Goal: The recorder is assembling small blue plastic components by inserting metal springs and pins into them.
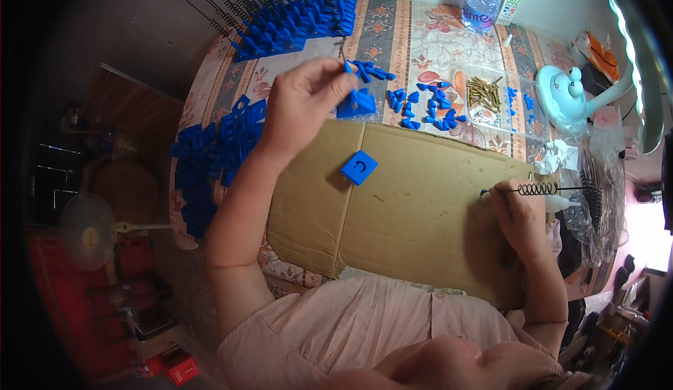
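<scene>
My left hand [301, 103] is raised over the far left part of the cardboard sheet [413, 208]. Its thumb and fingers pinch a small blue plastic piece, partly hidden by the fingertips. Just below them lies a blue plastic part [359, 104] on the patterned cloth. At the right, over the cardboard, my right hand [520, 215] grips a black coiled spring wire [538, 189], its straight end pointing right. A tiny blue tip [484, 192] shows at the wire's left end. A blue square plate [360, 168] with a dark curved mark lies on the cardboard between my hands.
Rows of blue bases with upright springs [294, 25] stand far left, above piled blue parts [217, 141]. Small blue pieces [438, 99] lie beside a clear tray [515, 136] holding brass-coloured pins. A water bottle [482, 4], light-blue lamp [564, 96] and bagged black springs [594, 180] stand around.
</scene>
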Motion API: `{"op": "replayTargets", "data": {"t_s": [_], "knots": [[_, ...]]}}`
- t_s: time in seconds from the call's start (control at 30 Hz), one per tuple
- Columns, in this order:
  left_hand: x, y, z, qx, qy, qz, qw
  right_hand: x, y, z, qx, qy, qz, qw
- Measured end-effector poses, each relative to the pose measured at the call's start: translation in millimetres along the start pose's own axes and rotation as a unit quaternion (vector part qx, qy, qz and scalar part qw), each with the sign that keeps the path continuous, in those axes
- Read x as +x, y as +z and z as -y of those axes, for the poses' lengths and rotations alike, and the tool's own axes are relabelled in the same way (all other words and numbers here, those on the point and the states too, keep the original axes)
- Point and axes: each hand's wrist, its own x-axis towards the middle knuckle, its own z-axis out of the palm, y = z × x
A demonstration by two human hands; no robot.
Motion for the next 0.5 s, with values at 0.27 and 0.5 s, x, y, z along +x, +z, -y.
{"op": "replayTargets", "data": {"t_s": [0.27,0.5], "knots": [[-33.3,25.4,-31.4,-0.261,-0.177,0.181,0.932,4.1,-2.1,4.5,-0.006,-0.02,-0.006,1.0],[-36.5,33.8,-37.0,-0.327,-0.233,0.224,0.888,4.6,-1.9,3.6,-0.005,-0.017,-0.002,1.0]]}}
